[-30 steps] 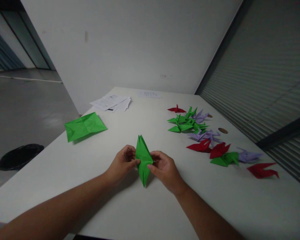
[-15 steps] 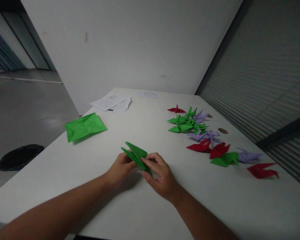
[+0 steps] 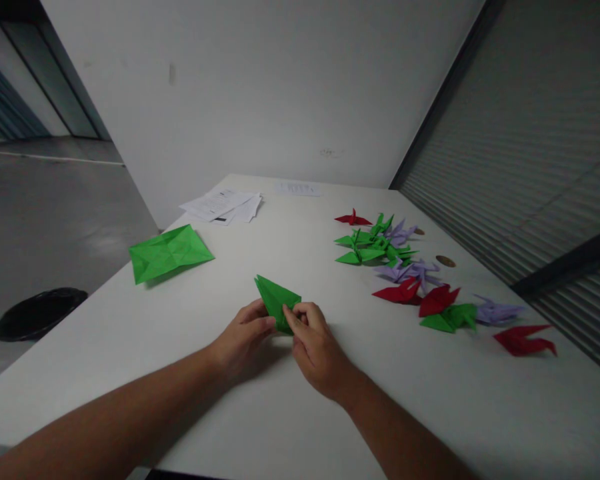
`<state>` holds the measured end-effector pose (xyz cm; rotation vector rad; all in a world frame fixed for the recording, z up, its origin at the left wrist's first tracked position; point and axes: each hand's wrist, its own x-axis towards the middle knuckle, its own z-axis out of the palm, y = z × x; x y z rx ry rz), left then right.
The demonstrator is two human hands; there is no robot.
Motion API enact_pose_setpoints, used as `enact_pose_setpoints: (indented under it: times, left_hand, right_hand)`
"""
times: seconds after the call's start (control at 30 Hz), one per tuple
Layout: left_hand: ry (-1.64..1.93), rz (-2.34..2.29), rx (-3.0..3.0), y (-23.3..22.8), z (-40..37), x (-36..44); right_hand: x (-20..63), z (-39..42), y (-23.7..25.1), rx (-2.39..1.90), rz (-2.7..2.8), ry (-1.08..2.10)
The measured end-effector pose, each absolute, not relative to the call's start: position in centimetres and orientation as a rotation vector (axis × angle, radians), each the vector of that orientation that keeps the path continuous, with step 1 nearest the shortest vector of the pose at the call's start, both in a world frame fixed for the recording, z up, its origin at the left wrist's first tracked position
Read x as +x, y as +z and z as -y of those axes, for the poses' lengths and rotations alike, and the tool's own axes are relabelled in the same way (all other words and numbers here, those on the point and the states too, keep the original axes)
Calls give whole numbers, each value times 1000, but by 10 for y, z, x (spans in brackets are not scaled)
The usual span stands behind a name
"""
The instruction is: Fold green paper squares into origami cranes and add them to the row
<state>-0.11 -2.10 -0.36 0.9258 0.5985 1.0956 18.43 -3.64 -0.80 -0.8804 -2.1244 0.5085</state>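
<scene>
A folded green origami paper (image 3: 279, 297), kite-shaped with a split point at its upper left, is held just above the white table. My left hand (image 3: 245, 333) pinches its left lower edge, the thumb lying on the front face. On the other side, my right hand (image 3: 320, 343) grips the right corner, with a fingertip pressed on the paper's face. The fingers behind the paper are hidden.
Folded paper cranes in green (image 3: 363, 255), red (image 3: 525, 341) and purple (image 3: 497, 311) lie along the right of the table (image 3: 260, 413). A creased green sheet (image 3: 170, 253) rests at left, printed papers (image 3: 220, 204) farther back. A black bin (image 3: 40, 313) stands beyond the left edge.
The green paper has turned so its broad face shows and its spread flaps now lie together. My left thumb has come onto the front, and my right fingers have shifted on the paper.
</scene>
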Motion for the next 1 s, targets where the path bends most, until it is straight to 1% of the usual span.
enact_pose_setpoints:
  times: [0.13,0.3,0.37,0.5,0.6,0.7,0.8,1.0]
  left_hand:
    - [1165,-708,1045,-9,17,-1]
    - [1172,-804,1128,-17,12,-7]
    - [1158,-817,1152,-18,12,-8]
    - [1183,-784,1168,-18,15,-7]
    - [1235,-792,1245,-17,14,-7]
    - [1254,-818,1309,-18,11,-9]
    - [1236,-834,1309,-19,10,-11]
    - [1178,-854,1159,-17,13,-11]
  right_hand:
    - [184,36,-9,-890,2068,571]
    - [190,29,-14,-1044,1753,485]
    - [192,24,-18,-1041,1654,583]
    - [192,19,-21,-941,1528,919]
    - [191,18,-20,-879,1413,1065]
    - [192,17,-19,-837,1363,1119]
    - [193,15,-19,-852,1394,1100]
    - [194,15,-16,-899,1427,1129]
